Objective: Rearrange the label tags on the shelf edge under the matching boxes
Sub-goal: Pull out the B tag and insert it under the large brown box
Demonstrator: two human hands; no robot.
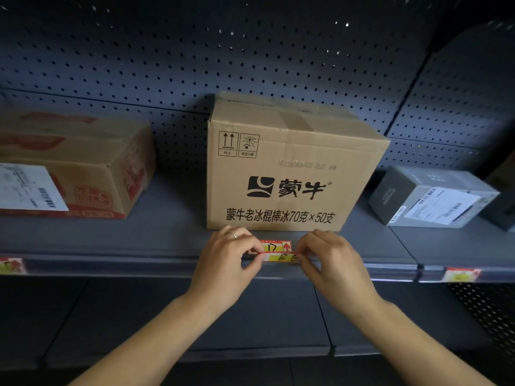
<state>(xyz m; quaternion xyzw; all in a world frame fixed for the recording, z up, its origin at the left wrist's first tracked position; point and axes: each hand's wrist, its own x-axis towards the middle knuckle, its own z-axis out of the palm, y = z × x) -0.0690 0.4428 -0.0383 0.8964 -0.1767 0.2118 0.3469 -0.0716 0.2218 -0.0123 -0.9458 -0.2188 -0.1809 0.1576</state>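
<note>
Shelf [156, 240]: dark metal with a pegboard back; its front edge strip runs left to right under the boxes.
Middle box [289, 174]: brown carton, taped shut, contents hidden; stands upright just behind the shelf edge.
Left box [83, 174]: red-printed carton with a white shipping label, cut off by the frame's left side; shut, contents unseen.
Grey box [429, 196]: at right, closed, white label on top; a darker box beside it is cut off and hard to make out.
Left hand [223, 263]: ring on one finger; fingers pinched narrow on the left end of the tag.
Right hand [331, 260]: fingers pinched on the tag's right end.
Middle tag [276, 250]: red and yellow, at the shelf edge directly below the middle box; handwriting partly covered by both hands.
Left tag [11, 265]: in the strip, cut off, blurred.
Right tag [459, 275]: in the strip below the grey box, writing unreadable.
</note>
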